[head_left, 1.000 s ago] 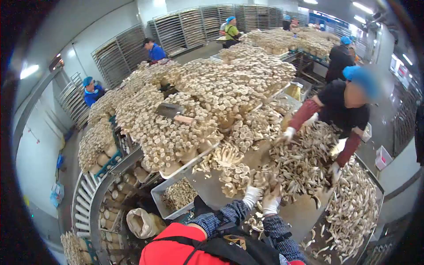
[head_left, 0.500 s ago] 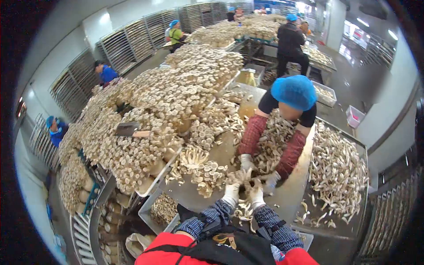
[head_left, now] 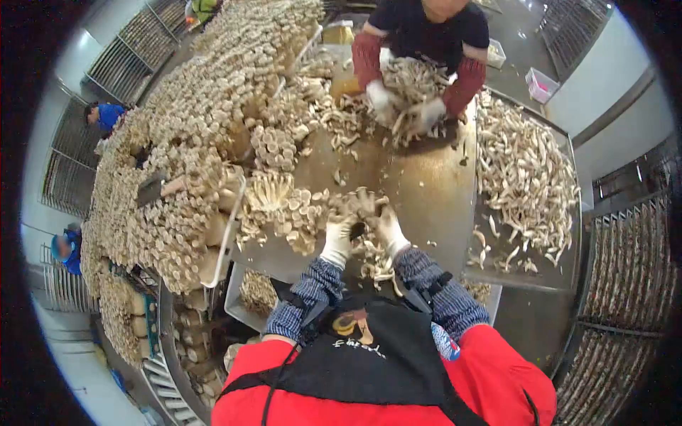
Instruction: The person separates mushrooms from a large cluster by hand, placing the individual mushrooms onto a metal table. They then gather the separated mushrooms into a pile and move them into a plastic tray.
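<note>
On my far left, a dark flat-bladed tool with a light-coloured handle [head_left: 162,189] lies on the big mass of tan, round-capped mushrooms [head_left: 192,142]. Next comes a pale, fan-shaped mushroom clump [head_left: 268,190] on the grey metal counter [head_left: 430,206], then a round-capped tan clump [head_left: 298,217] just beside my left hand [head_left: 337,240]. That hand, in a white glove with a striped sleeve behind it, is partly closed, its fingers curled against the left side of a small grey-brown mushroom clump [head_left: 363,204]. The small clump sits between my hands, at their fingertips. Loose mushroom pieces [head_left: 376,261] lie below it, between my wrists. My white-gloved right hand [head_left: 390,228] is likewise half closed, bent round the clump's right side. Beyond, a co-worker's two white-gloved hands [head_left: 430,113] hold a bunch of loose mushrooms [head_left: 406,117]. Farthest right, a spread heap of cut, pale mushrooms [head_left: 526,170] covers a metal tray [head_left: 508,275].
</note>
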Demonstrator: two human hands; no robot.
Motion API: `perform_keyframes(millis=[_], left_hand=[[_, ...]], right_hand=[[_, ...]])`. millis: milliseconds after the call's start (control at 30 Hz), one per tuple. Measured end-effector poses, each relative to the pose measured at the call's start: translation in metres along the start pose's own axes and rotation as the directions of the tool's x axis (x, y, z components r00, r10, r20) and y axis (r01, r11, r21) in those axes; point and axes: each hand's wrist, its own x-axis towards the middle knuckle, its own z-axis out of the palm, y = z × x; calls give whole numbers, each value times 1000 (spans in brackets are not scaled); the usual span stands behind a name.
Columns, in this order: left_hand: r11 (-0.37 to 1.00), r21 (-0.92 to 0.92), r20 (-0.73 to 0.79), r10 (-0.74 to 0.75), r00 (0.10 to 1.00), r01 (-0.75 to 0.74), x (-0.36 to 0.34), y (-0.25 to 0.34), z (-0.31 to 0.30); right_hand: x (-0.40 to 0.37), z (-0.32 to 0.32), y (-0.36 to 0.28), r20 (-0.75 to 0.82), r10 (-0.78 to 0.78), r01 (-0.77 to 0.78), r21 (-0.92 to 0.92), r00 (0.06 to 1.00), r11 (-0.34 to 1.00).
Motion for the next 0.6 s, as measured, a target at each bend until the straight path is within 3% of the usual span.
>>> perform_keyframes(millis=[33,67,100,133,167,200,267,300,333,367,433,500,533,600], left_hand=[[998,66,-130,33,991,-25,-14,12,30],[992,113,-140,71,988,-55,-10,9,26],[983,161,-144,115,983,-91,-4,6,20],[1000,-14,-145,7,989,-9,10,-16,-7],[977,-214,-193,-21,981,-21,9,-10,2],[985,-170,-157,-28,987,1,5,-2,7],[991,-129,-125,-38,991,21,2,-1,9],[999,34,-72,45,996,-42,1,-1,10],[975,194,-7,114,993,-111,-3,3,14],[975,197,-9,112,994,-108,-6,5,19],[997,28,-61,76,995,-74,-11,8,35],[1000,25,-57,-9,998,10,-3,-8,7],[998,-36,-33,-53,998,52,4,-18,-12],[963,-228,-52,-158,986,142,-4,-2,5]], right_hand=[[-5,-1,-22,4,-4,4,116,1000,993],[-20,-7,-62,-27,111,-113,-64,993,992],[-6,-8,-23,-44,0,-4,-91,999,996],[-3,-5,-4,-61,-82,83,29,995,996],[0,-3,11,-88,-162,174,145,983,974],[7,-5,25,-89,-160,172,142,983,975],[16,-8,31,66,-289,288,34,955,957],[16,-10,35,66,-287,286,34,956,958],[8,-10,19,56,-137,119,254,989,960],[3,-9,9,79,13,-48,461,997,886],[9,-15,28,141,5,-56,357,990,932],[8,-18,30,307,-52,-125,530,950,838],[5,-22,23,308,-50,-128,531,950,838],[-1,-32,2,413,116,-295,400,903,868]])
